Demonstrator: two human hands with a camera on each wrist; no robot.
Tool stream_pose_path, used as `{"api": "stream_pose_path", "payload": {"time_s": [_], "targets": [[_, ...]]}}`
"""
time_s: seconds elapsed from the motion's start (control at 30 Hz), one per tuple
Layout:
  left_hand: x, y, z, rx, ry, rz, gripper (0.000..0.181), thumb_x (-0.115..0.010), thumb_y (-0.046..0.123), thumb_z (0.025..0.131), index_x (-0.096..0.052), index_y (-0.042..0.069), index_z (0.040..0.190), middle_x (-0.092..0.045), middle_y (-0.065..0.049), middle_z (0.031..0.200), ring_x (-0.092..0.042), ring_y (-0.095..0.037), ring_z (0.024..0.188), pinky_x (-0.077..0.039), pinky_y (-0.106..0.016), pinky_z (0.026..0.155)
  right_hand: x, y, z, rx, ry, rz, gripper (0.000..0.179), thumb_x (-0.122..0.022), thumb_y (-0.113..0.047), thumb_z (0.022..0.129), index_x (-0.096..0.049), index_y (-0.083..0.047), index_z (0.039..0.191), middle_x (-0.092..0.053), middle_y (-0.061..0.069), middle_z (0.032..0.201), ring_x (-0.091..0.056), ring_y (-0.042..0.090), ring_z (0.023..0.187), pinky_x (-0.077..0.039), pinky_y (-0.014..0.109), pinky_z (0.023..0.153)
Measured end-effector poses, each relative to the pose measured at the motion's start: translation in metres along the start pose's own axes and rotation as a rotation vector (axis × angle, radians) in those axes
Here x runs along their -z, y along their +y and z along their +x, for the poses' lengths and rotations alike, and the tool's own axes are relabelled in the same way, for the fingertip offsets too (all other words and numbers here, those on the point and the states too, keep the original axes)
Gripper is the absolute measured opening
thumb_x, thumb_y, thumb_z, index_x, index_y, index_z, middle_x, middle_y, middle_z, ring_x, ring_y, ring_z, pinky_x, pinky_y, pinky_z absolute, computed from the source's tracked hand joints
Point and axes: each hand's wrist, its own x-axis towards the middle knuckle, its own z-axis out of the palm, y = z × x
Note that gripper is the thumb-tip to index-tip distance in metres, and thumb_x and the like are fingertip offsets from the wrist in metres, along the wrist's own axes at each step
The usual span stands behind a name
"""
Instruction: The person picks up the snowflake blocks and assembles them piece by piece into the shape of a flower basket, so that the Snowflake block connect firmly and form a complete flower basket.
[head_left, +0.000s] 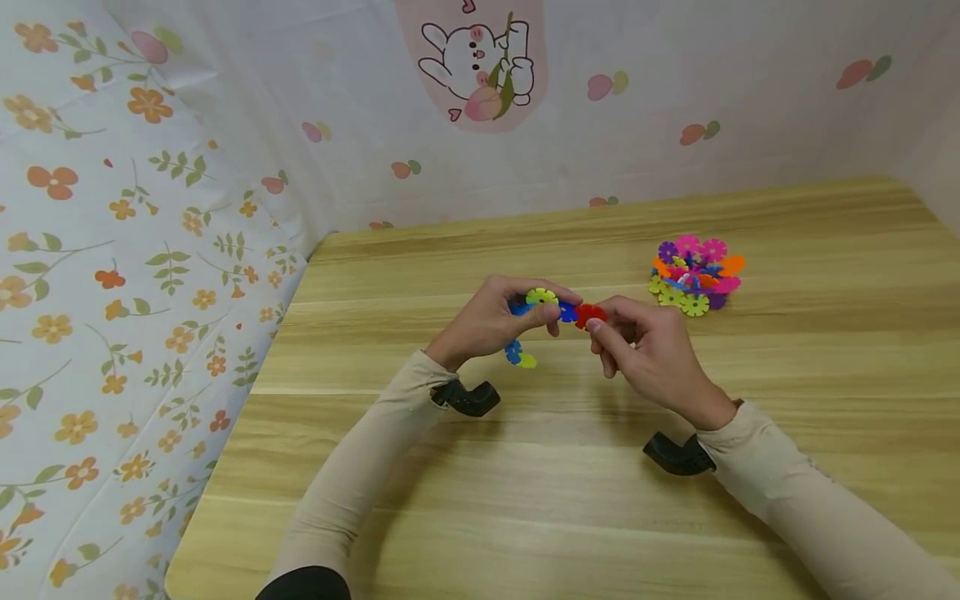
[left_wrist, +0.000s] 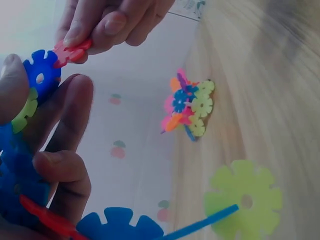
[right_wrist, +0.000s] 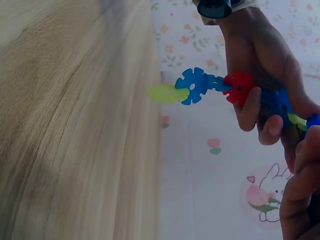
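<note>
My left hand (head_left: pixel 483 323) holds a chain of notched plastic snowflake discs, its thumb and fingers around a dark blue disc (left_wrist: pixel 44 75) and a yellow-green disc (head_left: pixel 542 296). From that hand the rest of the chain hangs down: a red disc (right_wrist: pixel 239 87), a blue disc (right_wrist: pixel 192 86) and a yellow-green end disc (right_wrist: pixel 162 93). At the other end, a second red disc (head_left: pixel 590 316) is pinched between thumb and fingers of my right hand (head_left: pixel 656 350). Its edge meets the dark blue disc in the left wrist view. Fingers hide part of the chain's middle.
A heap of snowflake discs (head_left: pixel 693 275) in pink, purple, orange, blue and yellow-green lies on the wooden table (head_left: pixel 480 500), to the right beyond my right hand. Behind the table hangs a printed cloth (head_left: pixel 337 75); a flowered one (head_left: pixel 97 333) hangs at the left.
</note>
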Motion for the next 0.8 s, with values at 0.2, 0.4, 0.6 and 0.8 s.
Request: {"api": "stream_pose_path", "payload": {"time_s": [0.2, 0.4, 0.6, 0.8], "targets": [[-0.005, -0.002, 0.002, -0.004, 0.003, -0.018, 0.038, -0.061, 0.032, 0.098, -0.070, 0.005, 0.123, -0.075, -0.013, 0.093, -0.069, -0.019, 0.089, -0.051, -0.029, 0.075, -0.001, 0.000, 0.000, 0.032, 0.018, -0.019, 0.013, -0.061, 0.005, 0.095, -0.065, -0.002, 0.084, -0.058, 0.004, 0.062, -0.050, 0.008, 0.041, -0.038, 0.021, 0.039], [-0.005, -0.002, 0.010, 0.043, -0.048, 0.081, 0.030, -0.062, 0.021, 0.100, -0.068, 0.008, 0.127, -0.074, -0.008, 0.114, -0.071, -0.021, 0.095, -0.057, -0.030, 0.085, 0.004, 0.006, 0.001, -0.065, -0.088, -0.002, 0.015, -0.058, -0.001, 0.099, -0.063, -0.004, 0.085, -0.061, 0.001, 0.064, -0.056, 0.017, 0.043, -0.044, 0.023, 0.042], [0.005, -0.015, 0.012, 0.149, -0.012, 0.000, 0.043, -0.056, 0.024, 0.104, -0.052, 0.018, 0.146, -0.067, -0.008, 0.132, -0.068, -0.021, 0.117, -0.054, -0.042, 0.097, 0.014, 0.020, 0.002, -0.207, -0.084, 0.206, 0.018, -0.054, -0.011, 0.103, -0.061, 0.003, 0.094, -0.069, -0.003, 0.073, -0.065, 0.020, 0.054, -0.056, 0.029, 0.054], [0.009, -0.033, 0.002, 0.149, 0.065, -0.234, 0.044, -0.048, 0.019, 0.107, -0.043, 0.014, 0.150, -0.060, -0.018, 0.141, -0.062, -0.029, 0.129, -0.046, -0.062, 0.105, 0.019, 0.028, 0.006, -0.251, 0.007, 0.417, 0.016, -0.055, -0.013, 0.103, -0.063, 0.000, 0.098, -0.073, 0.001, 0.079, -0.068, 0.015, 0.058, -0.055, 0.024, 0.055]]}}
